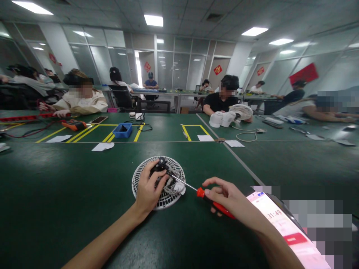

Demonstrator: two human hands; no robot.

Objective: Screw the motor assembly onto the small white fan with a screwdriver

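A round white fan grille (140,178) lies flat on the green table (56,194) in front of me, with a black motor part (160,165) at its middle. My left hand (148,190) rests on the grille, fingers curled round the motor part. My right hand (228,198) grips a red-handled screwdriver (202,193), whose metal shaft points left and its tip meets the motor part.
A phone (283,220) with a timer screen lies by my right wrist. A blue bin (122,130), paper slips and yellow floor-style markings sit further back. Other people sit at the far side, one with a white fan (238,112), one by a red cable.
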